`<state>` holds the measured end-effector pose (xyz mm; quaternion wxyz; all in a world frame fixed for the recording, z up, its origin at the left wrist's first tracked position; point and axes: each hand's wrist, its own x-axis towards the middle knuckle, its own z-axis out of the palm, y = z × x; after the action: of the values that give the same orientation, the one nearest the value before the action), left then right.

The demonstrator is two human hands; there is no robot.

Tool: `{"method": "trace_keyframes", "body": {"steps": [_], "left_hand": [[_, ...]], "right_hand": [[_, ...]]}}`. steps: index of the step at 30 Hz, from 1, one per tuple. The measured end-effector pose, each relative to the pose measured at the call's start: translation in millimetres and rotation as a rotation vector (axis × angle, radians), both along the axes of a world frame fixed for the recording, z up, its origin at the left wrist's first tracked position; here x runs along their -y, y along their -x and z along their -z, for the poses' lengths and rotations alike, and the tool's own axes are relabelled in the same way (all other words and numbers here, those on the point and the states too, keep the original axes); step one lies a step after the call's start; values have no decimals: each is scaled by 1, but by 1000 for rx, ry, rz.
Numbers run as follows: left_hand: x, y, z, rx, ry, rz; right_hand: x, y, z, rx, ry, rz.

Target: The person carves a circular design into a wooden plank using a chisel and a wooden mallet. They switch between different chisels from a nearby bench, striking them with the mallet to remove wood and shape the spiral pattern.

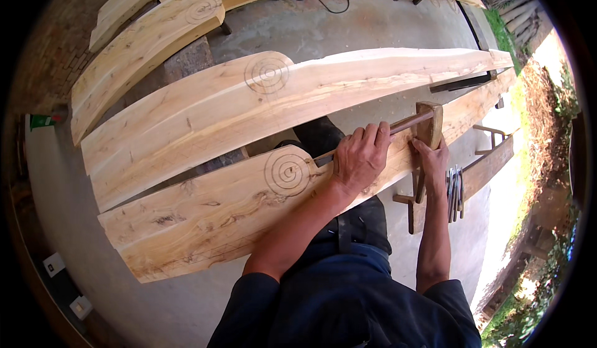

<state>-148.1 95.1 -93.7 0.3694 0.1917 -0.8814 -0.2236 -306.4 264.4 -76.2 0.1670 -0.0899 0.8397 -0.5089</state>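
Two hands work a long-handled wooden tool (398, 127) on a carved plank (205, 214).

The left hand (360, 158) is clamped around the tool's dark shaft, just at three o'clock of the plank's spiral carving (287, 171); the right hand (433, 161) grips the tool's wooden head (429, 124) from below, fingers closed; the tool lies across the plank's upper edge; a second spiral-carved plank (249, 102) lies at twelve o'clock; metal tools (455, 189) hang at three o'clock of the right hand.

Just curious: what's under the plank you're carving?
Under the plank, concrete floor and a wooden trestle show. My legs pass beneath; other supports are hidden by it.
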Motion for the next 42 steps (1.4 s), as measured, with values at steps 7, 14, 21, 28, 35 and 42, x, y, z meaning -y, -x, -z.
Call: {"method": "trace_keyframes", "body": {"steps": [7,14,21,28,35,42], "left_hand": [[19,6,10,7,-82,-60],[29,11,15,-56,-133,-163],[31,10,16,-39,-170,-171],[35,11,18,3,-176,-189],[35,12,21,2,-205,-220],[36,14,19,65,-216,-232]], "right_hand": [[-1,2,9,-112,-72,-37],[2,0,8,-124,-106,-39],[20,9,-9,-72,-188,-81],[61,49,-26,-197,-186,-104],[104,67,-39,-445,-282,-501],[115,78,-46,-347,-280,-504]]}}
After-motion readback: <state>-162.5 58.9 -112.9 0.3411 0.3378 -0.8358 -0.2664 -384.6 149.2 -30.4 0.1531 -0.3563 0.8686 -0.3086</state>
